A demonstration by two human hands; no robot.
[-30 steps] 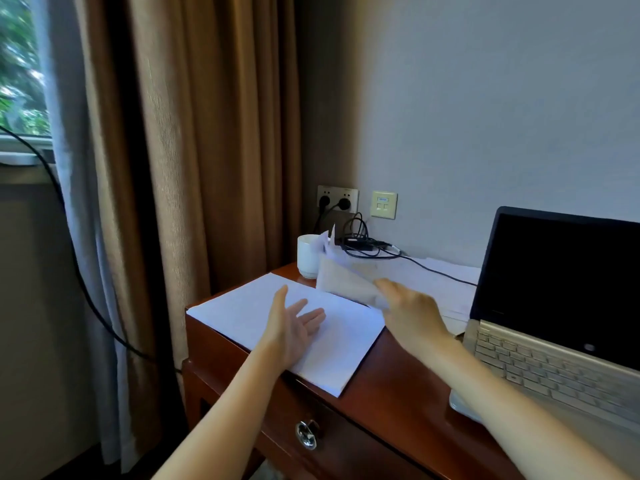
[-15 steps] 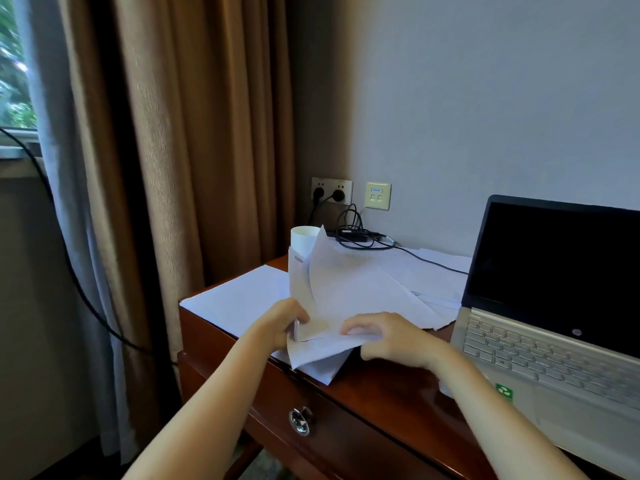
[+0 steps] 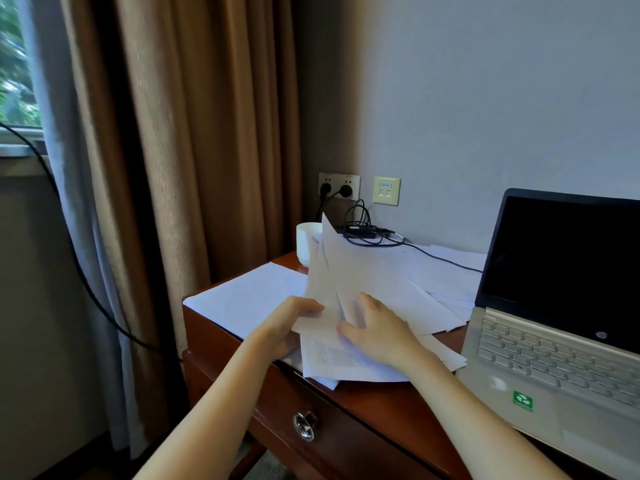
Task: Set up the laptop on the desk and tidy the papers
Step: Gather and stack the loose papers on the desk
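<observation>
At the far left is a window (image 3: 15,71), then a brown curtain (image 3: 207,133) that hangs down to the left end of the desk (image 3: 374,400). A single sheet (image 3: 242,299) lies flat on that end of the desk. The left hand (image 3: 287,327) pinches the lower left edge of the papers (image 3: 332,271), with its thumb on the front and its fingers hidden behind, so that several leaves stand tilted up off the desk while the rest lie in a loose pile below and spread away toward the right. A white mug (image 3: 306,242) stands just behind the raised leaves, below a wall socket (image 3: 339,185), and a coiled black cable (image 3: 367,233) rests on the papers farther back. The right hand (image 3: 377,330) lies flat on the papers just beside the left one, fingers fairly straight and slightly apart, thumb pointing left. The laptop (image 3: 561,265) stands open at the right end of the desk, screen dark, its left edge on the papers.
</observation>
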